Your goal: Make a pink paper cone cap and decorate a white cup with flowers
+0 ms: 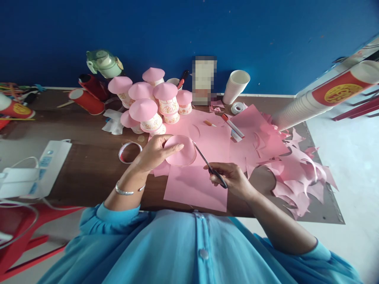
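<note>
Pink disc (182, 152) between hands (151, 153) (235, 179), seemingly paper

Wears a loose, light-blue shirt (154, 248) at six o'clock, with a front placket (202, 232) and round, shiny button (203, 254). Has a banded left sleeve (118, 213) at eight o'clock, a matching right sleeve (319, 251) at four. Bears a slim, open-ended silver bracelet (124, 193) at eight.

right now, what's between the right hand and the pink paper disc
The scissors: in the head view, their blades stretch from the right hand to the pink paper disc.
</note>
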Action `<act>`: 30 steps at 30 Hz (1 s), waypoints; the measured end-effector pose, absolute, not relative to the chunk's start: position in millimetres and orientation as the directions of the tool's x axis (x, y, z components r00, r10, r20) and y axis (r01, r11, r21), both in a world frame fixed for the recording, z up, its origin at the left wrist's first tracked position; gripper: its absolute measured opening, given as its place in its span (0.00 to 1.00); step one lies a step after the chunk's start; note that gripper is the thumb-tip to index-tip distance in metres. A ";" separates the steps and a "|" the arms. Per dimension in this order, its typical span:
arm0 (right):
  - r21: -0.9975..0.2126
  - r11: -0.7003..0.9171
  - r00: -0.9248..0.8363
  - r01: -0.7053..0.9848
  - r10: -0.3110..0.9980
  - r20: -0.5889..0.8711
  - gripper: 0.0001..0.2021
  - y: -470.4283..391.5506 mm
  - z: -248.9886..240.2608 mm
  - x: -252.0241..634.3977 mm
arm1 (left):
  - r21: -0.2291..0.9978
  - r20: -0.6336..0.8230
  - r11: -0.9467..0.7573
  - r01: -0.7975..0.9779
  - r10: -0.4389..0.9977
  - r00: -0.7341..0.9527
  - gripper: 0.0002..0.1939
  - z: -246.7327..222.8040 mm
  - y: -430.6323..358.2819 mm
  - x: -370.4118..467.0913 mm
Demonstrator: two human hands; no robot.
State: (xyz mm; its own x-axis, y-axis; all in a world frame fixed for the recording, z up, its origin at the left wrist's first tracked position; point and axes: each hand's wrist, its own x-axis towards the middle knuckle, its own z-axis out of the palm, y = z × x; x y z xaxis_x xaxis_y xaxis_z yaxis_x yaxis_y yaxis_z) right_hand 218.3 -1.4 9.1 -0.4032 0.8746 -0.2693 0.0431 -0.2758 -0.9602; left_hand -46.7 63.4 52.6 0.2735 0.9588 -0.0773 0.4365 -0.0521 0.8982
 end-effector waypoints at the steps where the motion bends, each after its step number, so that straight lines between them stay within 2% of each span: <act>1: -0.962 -0.269 -0.405 0.046 0.875 -0.264 0.24 -1.1 9.1 218.7 | 0.898 -0.073 -0.057 0.437 0.959 0.274 0.27 52.4 63.7 -46.9; 15: -0.955 -0.296 -0.429 0.010 0.862 -0.271 0.26 -0.6 4.9 220.6 | 0.898 -0.061 -0.069 0.435 0.958 0.279 0.27 51.7 64.7 -46.9; 25: -0.947 -0.322 -0.426 -0.002 0.857 -0.291 0.26 0.5 6.0 216.8 | 0.910 -0.132 -0.019 0.414 0.934 0.333 0.27 48.1 64.4 -44.8; 30: -0.950 -0.313 -0.429 -0.004 0.859 -0.281 0.25 2.8 5.8 214.2 | 0.923 -0.149 -0.014 0.385 0.909 0.389 0.22 46.3 61.6 -41.4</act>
